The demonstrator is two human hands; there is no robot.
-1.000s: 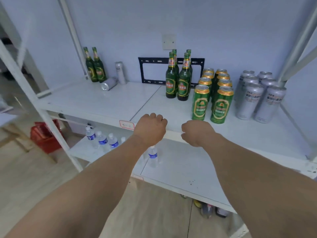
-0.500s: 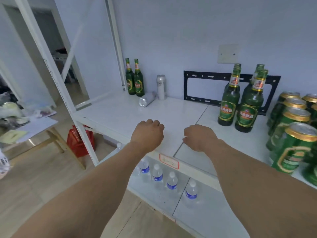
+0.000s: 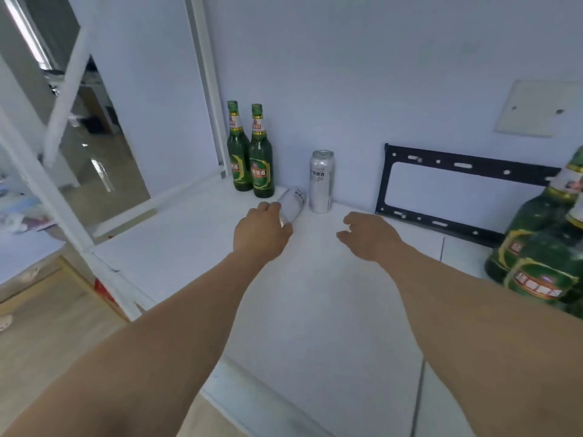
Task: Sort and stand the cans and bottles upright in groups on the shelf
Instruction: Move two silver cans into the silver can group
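Left hand [image 3: 262, 230]: fingers at fallen silver can [image 3: 293, 207], grip unclear | Right hand [image 3: 369, 234]: loosely open, empty, above shelf [image 3: 315, 310] | Can lies beside upright silver can [image 3: 321, 181], near green bottles [image 3: 250, 152] | Advice: wrap mid-body, tip upright without knocking neighbours.

We can see Chinese writing on the labels, but most of it is too blurry to read. The two green bottles [image 3: 250, 152] at the back left corner of the shelf have gold labels with Chinese letters. The standing silver can [image 3: 321, 181] has "啤酒" on it. The lying silver can [image 3: 292, 205] has small print we cannot read.
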